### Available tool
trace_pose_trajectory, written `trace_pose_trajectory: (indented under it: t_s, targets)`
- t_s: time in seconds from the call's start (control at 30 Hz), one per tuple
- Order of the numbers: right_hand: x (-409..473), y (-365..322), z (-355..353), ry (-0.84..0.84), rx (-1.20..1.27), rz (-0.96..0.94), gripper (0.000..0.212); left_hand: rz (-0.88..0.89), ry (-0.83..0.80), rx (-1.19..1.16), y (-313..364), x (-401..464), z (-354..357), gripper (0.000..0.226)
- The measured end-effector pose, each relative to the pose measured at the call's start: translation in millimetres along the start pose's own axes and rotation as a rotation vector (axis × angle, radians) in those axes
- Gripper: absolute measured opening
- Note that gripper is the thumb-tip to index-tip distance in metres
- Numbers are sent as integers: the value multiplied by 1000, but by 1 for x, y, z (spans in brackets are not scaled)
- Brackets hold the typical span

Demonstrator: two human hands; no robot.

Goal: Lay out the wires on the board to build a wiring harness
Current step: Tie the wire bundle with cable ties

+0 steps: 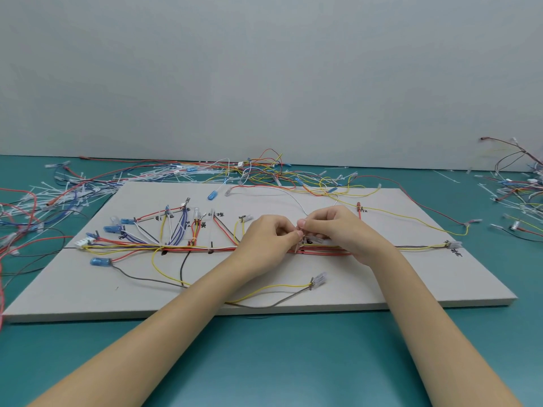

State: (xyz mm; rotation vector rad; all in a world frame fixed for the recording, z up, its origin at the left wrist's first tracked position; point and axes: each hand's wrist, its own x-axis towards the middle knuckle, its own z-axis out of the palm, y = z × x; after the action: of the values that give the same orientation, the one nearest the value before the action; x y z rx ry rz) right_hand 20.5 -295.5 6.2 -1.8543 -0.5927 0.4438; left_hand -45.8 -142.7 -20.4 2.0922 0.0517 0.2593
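Two bare hands meet over the middle of the board (382, 277), a flat pale sheet lying on the teal surface (264, 362). The left hand (269, 236) and the right hand (338, 227) both have curled fingers, and their fingertips come together on something very small and pale. It may be a thin tie or a wire end, but it is too tiny to tell. The hands hide the part of the wires right under them.

A long wire bundle (188, 247) of red, yellow, white and dark wires runs across the board from its left side to its right side, passing under both hands. Small dark pegs stand along it. At the left end sits a white plug (85, 241). Blue end caps (98, 262) lie near the left edge of the board. Short wires fan up from the bundle toward the far edge, beside black hand-written marks that are too blurry to read. A clear plug (318, 279) lies near the front edge, with a yellow and a grey wire that go under the left arm. Another small clear plug (454, 245) sits at the right end of the bundle.

Loose wires and white ties (176, 171) lie heaped along the far edge of the surface. More wires (520, 183) pile up at the right edge, cut off by the picture. Red wires run off the left edge too.
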Motion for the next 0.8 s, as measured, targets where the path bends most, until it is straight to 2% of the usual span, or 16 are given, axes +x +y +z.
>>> trace_pose_trajectory:
  t_s: [0.8]
  targets:
    - [3, 5, -3, 27, -28, 44, 26, 18, 18, -10, -1, 0, 2, 19]
